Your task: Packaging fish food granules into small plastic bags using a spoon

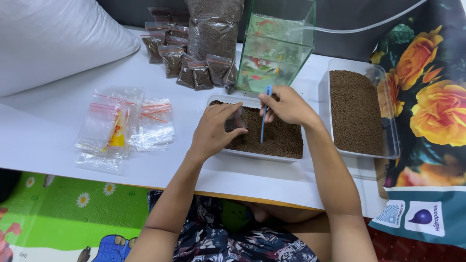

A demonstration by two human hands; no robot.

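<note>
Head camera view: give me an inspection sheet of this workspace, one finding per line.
Surface: white table, bare at the near edge.
Job's things: tray of brown pellets; small clear bag; blue scoop dipped in the pellets.
Clutter: empty zip bags; filled pellet bags; large pellet sack; second pellet tray; glass fish tank.
Grippers: left hand holds the bag; right hand holds the scoop.
Cables: clear tube into the tank.
Surroundings: white sack; floral cloth; green play mat.

A small clear bag [236, 120] is held open under the left hand; a blue scoop [264, 114] is dipped into brown pellets [276, 138] below the right.
</note>
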